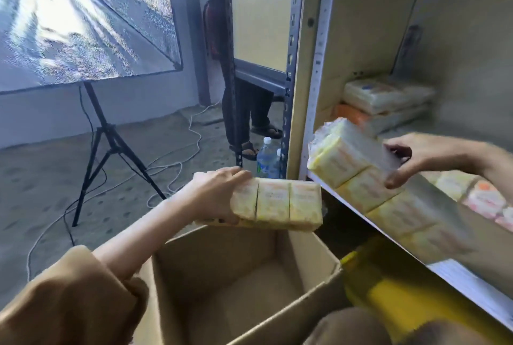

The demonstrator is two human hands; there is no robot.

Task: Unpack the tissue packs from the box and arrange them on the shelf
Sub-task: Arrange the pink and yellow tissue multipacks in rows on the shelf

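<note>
My left hand (219, 195) grips the left end of a yellow tissue pack (286, 204), held level above the open cardboard box (319, 275). The box's inside looks bare where I can see it. My right hand (422, 157) holds a second yellow tissue pack (347, 156), tilted, just over the front edge of the shelf (472, 286). A row of yellow packs (399, 214) lies along that shelf edge. Pink and orange packs (484, 197) sit behind them. Two stacked white packs (385, 100) rest at the shelf's back.
A metal shelf upright (291, 67) stands left of the shelf. Two water bottles (266, 158) stand on the floor beside it, and a person's legs (249, 111) are behind. A tripod (108, 145) with a screen and cables on the floor are at left. Something yellow (388, 289) lies under the shelf.
</note>
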